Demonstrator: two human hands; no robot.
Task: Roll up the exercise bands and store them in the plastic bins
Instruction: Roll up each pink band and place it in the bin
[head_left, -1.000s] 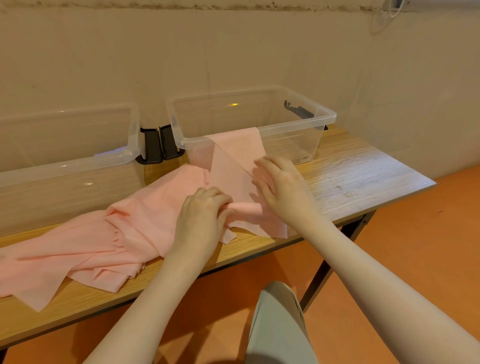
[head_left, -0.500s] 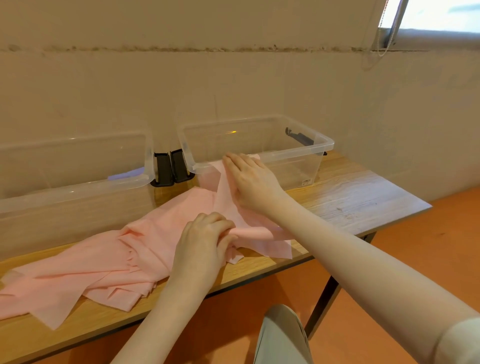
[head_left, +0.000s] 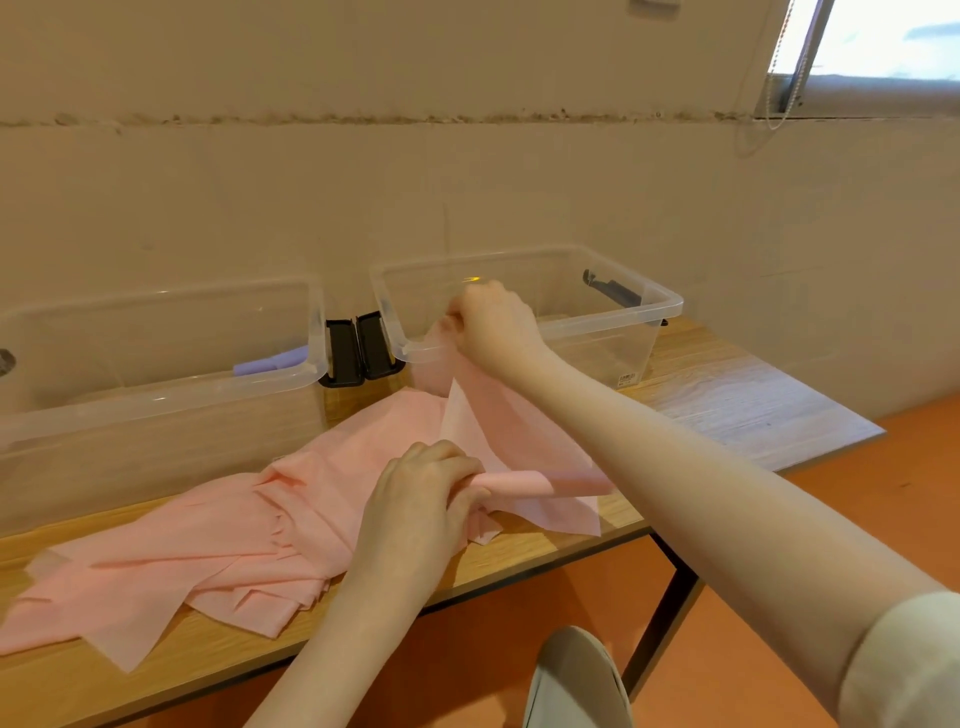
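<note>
The pink exercise band (head_left: 322, 499) lies in loose, overlapping folds across the wooden table (head_left: 727, 395), from the lower left of the frame up to the centre, and one end of it climbs to the front rim of the right bin (head_left: 670, 304). It looks thin, matte and very soft, so I judge it light and floppy: it will not keep a shape by itself, and a started roll can open again if it is not held. The left hand (head_left: 415, 499), in the centre of the frame, pinches a small rolled part of the band with curled fingers. The right hand (head_left: 493, 327), higher in the centre, is closed around the far end of the band just at the bin rim and lifts it, so the stretch between the hands is partly taut. It seems best to hold the band near its edges and roll it under light tension. Both bins are of clear, stiff plastic with rounded corners and black latches (head_left: 358, 348) between them; in the left bin (head_left: 311, 332) a lilac roll (head_left: 267, 362) shows.
</note>
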